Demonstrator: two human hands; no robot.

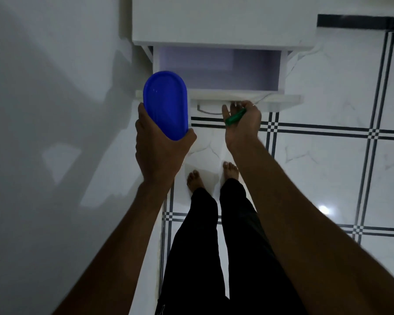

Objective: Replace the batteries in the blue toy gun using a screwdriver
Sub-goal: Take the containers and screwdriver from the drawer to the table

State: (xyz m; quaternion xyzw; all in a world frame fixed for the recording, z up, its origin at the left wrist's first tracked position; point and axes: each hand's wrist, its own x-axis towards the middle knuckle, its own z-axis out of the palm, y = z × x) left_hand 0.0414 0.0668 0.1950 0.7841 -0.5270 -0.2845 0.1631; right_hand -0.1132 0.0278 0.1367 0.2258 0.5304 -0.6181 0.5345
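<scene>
My left hand [159, 146] grips the near end of a blue oval plastic box with a lid [166, 103], held up over the left front corner of an open white drawer [216, 71]. My right hand [242, 123] holds a green-handled screwdriver [236, 116] against the palm, and its fingers reach up to the metal handle [210, 111] on the drawer front. The screwdriver's tip is hidden. The inside of the drawer looks bare and pale violet. The blue toy gun is not in view.
The drawer belongs to a white cabinet [223, 19] at the top. A white wall or panel [55, 110] fills the left side. Below lies a white tiled floor with dark lines [328, 155], and my bare feet [212, 176] stand just in front of the drawer.
</scene>
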